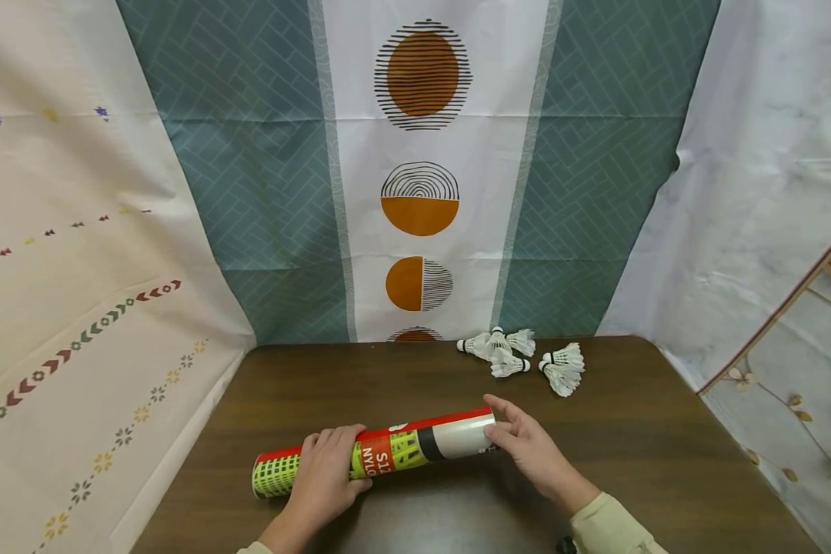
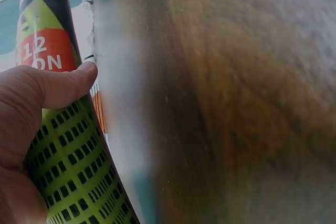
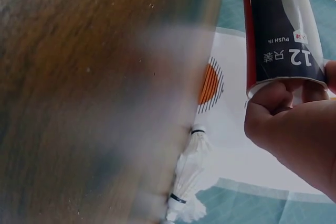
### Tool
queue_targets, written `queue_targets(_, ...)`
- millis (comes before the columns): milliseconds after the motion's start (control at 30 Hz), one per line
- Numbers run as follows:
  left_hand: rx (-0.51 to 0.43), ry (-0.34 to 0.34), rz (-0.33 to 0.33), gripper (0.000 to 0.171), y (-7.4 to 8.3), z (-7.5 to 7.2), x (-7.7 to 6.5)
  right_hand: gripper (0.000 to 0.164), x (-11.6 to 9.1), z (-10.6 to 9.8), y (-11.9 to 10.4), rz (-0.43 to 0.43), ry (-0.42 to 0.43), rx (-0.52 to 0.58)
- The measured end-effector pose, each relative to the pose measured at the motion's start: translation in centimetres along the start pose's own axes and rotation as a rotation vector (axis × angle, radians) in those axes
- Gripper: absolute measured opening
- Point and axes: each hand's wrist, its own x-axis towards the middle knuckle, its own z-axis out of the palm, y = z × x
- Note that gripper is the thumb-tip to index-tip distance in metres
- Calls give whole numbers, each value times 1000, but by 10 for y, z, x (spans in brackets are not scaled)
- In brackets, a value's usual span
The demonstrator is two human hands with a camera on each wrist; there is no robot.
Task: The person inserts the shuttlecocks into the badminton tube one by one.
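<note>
A long shuttlecock tube [image 1: 402,450] with red, green, black and white print slants over the table, its right end higher in the head view. My left hand [image 1: 327,473] grips it around the green netted part; in the left wrist view the thumb [image 2: 71,85] lies across the print. At the other end is my right hand [image 1: 526,446]. The right wrist view shows its bent fingers [image 3: 268,106] reaching into the tube's end [image 3: 283,51], with the thumb outside against the wall. What the fingertips touch inside is hidden.
White shuttlecocks [image 1: 505,363] lie in a loose cluster at the back of the brown table [image 1: 630,462], with two more [image 1: 563,369] just to their right. Patterned cloth [image 1: 422,154] hangs behind the table's back edge and along both sides.
</note>
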Motion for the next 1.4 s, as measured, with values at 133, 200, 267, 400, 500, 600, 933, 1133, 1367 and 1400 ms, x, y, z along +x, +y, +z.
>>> queue_targets(133,1,9,11,86,-1,1,0,73,0,-3,0,4,3,-28)
queue_targets(200,5,11,16,86,-2,2,-1,72,0,-6,0,4,34,-61)
queue_targets(267,12,12,20,86,-2,3,-1,69,2,-12,0,-2,107,-117)
queue_targets(400,20,15,26,86,-3,3,-3,55,11,-39,6,-37,342,-355)
queue_targets(500,19,22,30,87,-3,3,-4,45,19,-68,15,-69,525,-609)
queue_targets(600,18,28,33,87,-3,3,-4,45,23,-93,23,-49,608,-791)
queue_targets(933,9,26,28,87,-3,4,-6,62,37,-127,30,138,422,-788)
queue_targets(1133,13,10,29,87,-3,4,-7,50,37,-129,33,58,573,-741)
queue_targets(1367,24,17,12,86,-3,0,-7,42,27,-117,22,53,516,-535)
queue_targets(1400,26,19,8,86,-3,0,-7,44,25,-114,20,57,478,-488)
